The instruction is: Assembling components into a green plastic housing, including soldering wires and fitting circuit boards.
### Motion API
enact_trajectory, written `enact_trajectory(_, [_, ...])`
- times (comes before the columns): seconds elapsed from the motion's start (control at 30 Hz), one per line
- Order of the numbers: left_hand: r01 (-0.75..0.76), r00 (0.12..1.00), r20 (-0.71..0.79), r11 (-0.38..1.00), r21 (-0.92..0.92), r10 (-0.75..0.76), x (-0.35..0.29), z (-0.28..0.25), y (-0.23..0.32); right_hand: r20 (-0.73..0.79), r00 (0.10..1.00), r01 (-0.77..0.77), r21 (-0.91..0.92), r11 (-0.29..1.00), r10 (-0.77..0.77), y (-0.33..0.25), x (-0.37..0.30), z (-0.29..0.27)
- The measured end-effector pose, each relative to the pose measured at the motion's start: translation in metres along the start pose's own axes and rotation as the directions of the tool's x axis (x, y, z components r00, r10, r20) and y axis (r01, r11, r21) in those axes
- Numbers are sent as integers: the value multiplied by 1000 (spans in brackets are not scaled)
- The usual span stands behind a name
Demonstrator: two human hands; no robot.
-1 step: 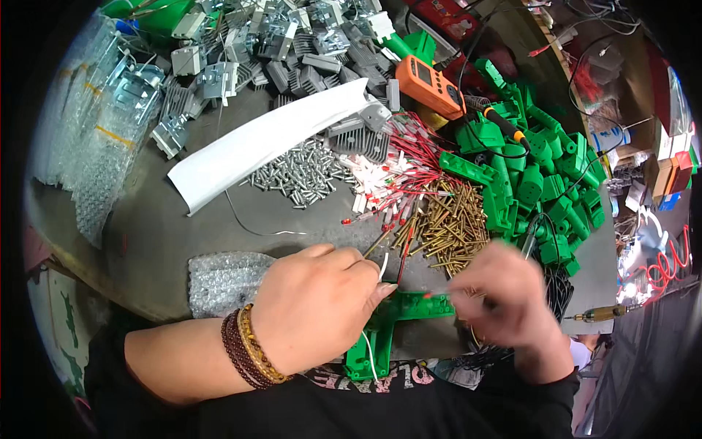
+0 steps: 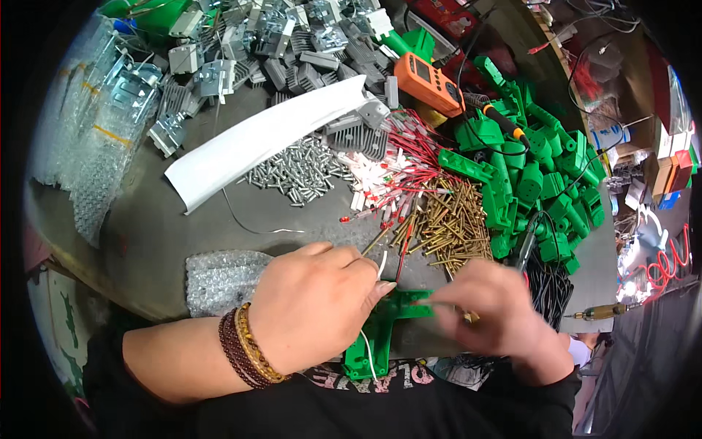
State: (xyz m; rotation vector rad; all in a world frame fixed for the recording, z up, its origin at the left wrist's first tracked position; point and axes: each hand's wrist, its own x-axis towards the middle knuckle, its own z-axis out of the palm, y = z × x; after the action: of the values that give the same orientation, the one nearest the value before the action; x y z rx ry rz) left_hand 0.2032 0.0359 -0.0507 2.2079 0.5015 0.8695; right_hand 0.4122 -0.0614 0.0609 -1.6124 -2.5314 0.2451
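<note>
My left hand [image 2: 322,293] is closed at the near edge of the bench, its thumb and fingertips over a green plastic housing half [image 2: 369,351]. A thin white wire [image 2: 368,344] runs under the fingers and down across the housing; its upper end sticks up above them. Just beyond the thumb stands a red and black lead [image 2: 403,254]. To the right, my right hand [image 2: 490,307] is smeared by motion, its fingers curled together by the housing's right arm. A small brass-coloured bit shows at those fingers, but its kind is unclear.
Beyond the hands lie brass screws [image 2: 453,227], silver screws [image 2: 296,172], red-wired indicator lights [image 2: 409,146] and a white curved strip [image 2: 263,143]. Green housings [image 2: 541,175] and an orange meter [image 2: 428,84] are at right, grey metal parts [image 2: 292,44] behind, bubble wrap [image 2: 223,282] at left.
My right hand has shifted slightly left and down, nearer the housing, and a brass-coloured bit now shows at its fingers. The left hand stays almost still.
</note>
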Motion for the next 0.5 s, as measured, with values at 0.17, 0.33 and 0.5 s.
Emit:
enact_trajectory(0.17, [2, 1000, -17, 1000, 7, -2, 1, -2, 1, 96, 990, 118, -147, 982, -104, -14, 3, 32])
enact_trajectory(0.33, [-6, 999, -39, 1000, 14, 6, -3, 0, 0, 245, 960, 192, -224, 955, -135, -19, 15, 33])
enact_trajectory(0.5, [20, 999, -37, 1000, 22, -19, -5, 2, -1, 280, 950, 221, -276, 935, -142, -20, 15, 39])
